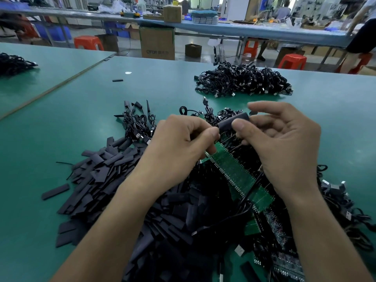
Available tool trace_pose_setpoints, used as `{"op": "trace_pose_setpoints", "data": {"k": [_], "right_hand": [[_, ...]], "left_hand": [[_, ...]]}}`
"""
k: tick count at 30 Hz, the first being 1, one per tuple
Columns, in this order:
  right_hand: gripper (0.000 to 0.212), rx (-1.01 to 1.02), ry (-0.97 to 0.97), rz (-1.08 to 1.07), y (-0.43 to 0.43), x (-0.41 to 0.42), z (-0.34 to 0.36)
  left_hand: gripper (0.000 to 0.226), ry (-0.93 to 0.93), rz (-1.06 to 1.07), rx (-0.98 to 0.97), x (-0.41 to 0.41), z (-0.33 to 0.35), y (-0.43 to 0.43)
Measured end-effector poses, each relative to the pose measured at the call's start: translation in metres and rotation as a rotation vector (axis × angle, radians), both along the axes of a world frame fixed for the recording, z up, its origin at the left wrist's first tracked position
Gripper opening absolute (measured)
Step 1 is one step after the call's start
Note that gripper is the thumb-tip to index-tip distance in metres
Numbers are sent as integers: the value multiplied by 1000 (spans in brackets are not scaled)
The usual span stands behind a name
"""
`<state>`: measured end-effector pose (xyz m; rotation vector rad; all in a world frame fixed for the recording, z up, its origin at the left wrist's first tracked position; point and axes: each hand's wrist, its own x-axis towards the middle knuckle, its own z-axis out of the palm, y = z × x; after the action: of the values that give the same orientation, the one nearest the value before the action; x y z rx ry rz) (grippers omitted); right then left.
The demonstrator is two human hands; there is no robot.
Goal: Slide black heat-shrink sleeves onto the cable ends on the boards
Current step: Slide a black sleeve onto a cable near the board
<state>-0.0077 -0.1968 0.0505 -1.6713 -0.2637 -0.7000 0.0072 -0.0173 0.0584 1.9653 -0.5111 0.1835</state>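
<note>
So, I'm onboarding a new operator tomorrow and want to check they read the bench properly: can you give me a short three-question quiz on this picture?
1. True or false: the right hand pinches a black sleeve.
2. Where does the loose sleeve pile mostly lie, relative to the green board strip? A) on the person's left B) on the person's right C) on the far bench
3. Short answer: which hand curls at the board strip's upper end?
Key: 1 true; 2 A; 3 the left hand.
</note>
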Motion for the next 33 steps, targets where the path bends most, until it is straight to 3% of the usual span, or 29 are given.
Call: {"op": "trace_pose_setpoints", "data": {"k": [4,14,33], "right_hand": [[24,37,-31,-40,7,0,-1],[31,86,-70,-47,20,-4,2],[34,62,-5,-47,24,-7,4]], "left_hand": [[18,-19,30,-43,-1,0,-4],[14,-67,34,-182,-4,0,-10],[17,-89,21,-214,-4,-1,-13]]}}
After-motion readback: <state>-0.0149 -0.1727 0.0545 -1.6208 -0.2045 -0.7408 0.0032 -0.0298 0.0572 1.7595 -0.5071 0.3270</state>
